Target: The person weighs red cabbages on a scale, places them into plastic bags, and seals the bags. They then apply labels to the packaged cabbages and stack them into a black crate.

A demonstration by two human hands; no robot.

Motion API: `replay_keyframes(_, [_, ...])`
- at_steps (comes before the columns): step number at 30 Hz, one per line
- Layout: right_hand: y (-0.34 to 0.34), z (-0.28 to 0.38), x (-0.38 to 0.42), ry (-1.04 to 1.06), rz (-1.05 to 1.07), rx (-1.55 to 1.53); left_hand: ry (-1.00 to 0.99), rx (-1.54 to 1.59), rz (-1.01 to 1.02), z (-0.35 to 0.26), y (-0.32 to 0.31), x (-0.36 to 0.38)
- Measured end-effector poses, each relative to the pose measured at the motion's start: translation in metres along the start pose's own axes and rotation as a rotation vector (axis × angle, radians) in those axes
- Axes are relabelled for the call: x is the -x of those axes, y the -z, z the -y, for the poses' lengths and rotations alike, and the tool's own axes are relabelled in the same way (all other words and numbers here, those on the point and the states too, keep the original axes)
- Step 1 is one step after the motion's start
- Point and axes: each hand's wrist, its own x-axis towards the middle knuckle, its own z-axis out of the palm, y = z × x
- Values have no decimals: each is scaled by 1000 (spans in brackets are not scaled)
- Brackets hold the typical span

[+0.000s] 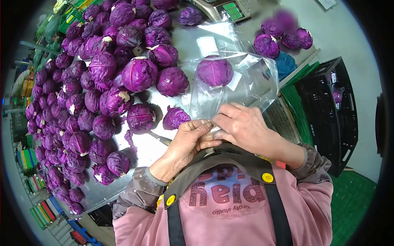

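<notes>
A red cabbage point(214, 71) lies inside a clear plastic bag point(256, 69) on the metal table, in front of my body. The bag's gathered end comes toward me, and both hands meet on it near my apron. My left hand point(189, 138) is closed, thumb and fingers pinching the gathered plastic. Beside it, my right hand point(243, 124) is closed on the same end with curled fingers. The exact grip between the fingertips is partly hidden. Just beyond my left hand are a loose purple cabbage leaf piece point(175, 117) and what looks like a knife handle point(164, 140).
A large pile of red cabbages point(102, 65) covers the table's left side. A scale point(230, 9) stands at the back. Several more cabbages point(266, 46) sit at the back right near a blue plastic bag point(286, 64). Black crates point(332, 119) stand at right.
</notes>
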Motion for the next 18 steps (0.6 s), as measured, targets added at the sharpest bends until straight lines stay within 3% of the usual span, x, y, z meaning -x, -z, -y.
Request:
replay_keyframes(6, [-1, 5, -6, 26, 84, 119, -121, -139, -37, -2, 2, -5])
replay_keyframes(8, [28, 14, -10, 51, 24, -27, -224, -87, -2, -3, 6, -9])
replay_keyframes(10, [99, 22, 3, 231, -93, -117, -217, -59, -23, -17, 2, -4])
replay_keyframes(13, [186, 18, 49, 410, -331, -532, -197, -79, -46, -29, 10, 2])
replay_keyframes(15, [205, 5, 74, 434, -355, -709, -202, -203, 45, -28, 28, 3])
replay_keyframes(16, [197, -7, 84, 354, -359, -737, -213, -218, 82, -29, 36, 5])
replay_keyframes(18, [150, -35, 95, -149, -362, -664, -232, -69, 129, -26, 71, 3])
